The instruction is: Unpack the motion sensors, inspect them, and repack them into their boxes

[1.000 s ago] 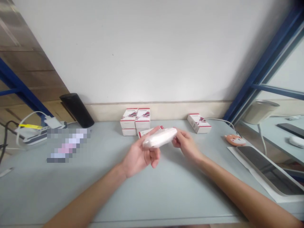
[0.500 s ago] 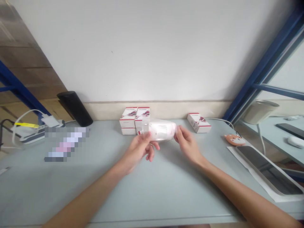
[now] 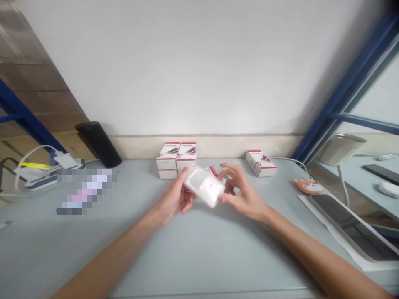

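A white motion sensor (image 3: 204, 186) with a rounded window on its face is held tilted above the table, slightly blurred. My left hand (image 3: 179, 193) is closed on its left end, thumb on top and fingers underneath. At the sensor's right end is my right hand (image 3: 241, 191), its thumb at the lower corner and its curved fingers around the far edge. Behind the sensor lies a red-and-white box (image 3: 213, 171), mostly hidden. Several stacked red-and-white boxes (image 3: 168, 160) stand just beyond my left hand.
Another red-and-white box (image 3: 262, 164) lies at the back right. To the right are an orange animal-faced case (image 3: 308, 186) and a phone (image 3: 352, 226) on white paper. A black cylinder (image 3: 99, 143) and a power strip (image 3: 54, 174) stand at the left. A wall borders the table's back.
The sensor has turned so its windowed face shows, and it has come lower. My right hand has shifted from pinching the clear wrapping's end to spreading around the sensor's right end.
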`<state>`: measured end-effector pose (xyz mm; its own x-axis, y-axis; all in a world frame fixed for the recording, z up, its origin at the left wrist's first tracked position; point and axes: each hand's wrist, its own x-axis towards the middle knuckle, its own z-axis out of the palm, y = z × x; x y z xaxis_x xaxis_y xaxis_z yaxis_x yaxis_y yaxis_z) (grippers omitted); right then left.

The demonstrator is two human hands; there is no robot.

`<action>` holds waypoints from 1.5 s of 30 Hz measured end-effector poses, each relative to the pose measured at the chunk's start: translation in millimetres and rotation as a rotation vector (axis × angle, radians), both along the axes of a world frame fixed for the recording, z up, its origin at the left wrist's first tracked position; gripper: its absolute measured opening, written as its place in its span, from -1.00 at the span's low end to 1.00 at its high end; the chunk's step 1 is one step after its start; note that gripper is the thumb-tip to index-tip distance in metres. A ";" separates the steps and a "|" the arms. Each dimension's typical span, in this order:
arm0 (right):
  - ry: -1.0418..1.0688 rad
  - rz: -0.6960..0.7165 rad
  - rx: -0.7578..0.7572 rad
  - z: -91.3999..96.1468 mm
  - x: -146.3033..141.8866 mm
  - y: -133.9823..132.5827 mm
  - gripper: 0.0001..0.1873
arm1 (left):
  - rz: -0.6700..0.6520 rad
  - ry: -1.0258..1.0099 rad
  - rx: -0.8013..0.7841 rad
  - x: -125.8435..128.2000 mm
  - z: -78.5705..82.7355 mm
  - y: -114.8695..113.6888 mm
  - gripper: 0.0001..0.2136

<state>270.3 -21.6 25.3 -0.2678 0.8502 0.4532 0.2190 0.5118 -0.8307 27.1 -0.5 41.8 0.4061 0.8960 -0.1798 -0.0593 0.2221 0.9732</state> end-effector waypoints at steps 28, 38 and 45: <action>-0.290 -0.616 -0.113 -3.2 9.7 18.1 -0.32 | 0.026 0.979 0.867 -19.8 -29.6 20.0 -0.50; -0.194 -0.646 -0.165 -7.8 18.8 26.6 -0.32 | 0.106 0.789 0.856 -12.5 -25.5 19.3 -0.58; -0.115 -0.667 -0.118 -9.8 19.8 28.7 -0.25 | 0.155 0.628 0.875 -5.5 -25.8 16.3 -0.63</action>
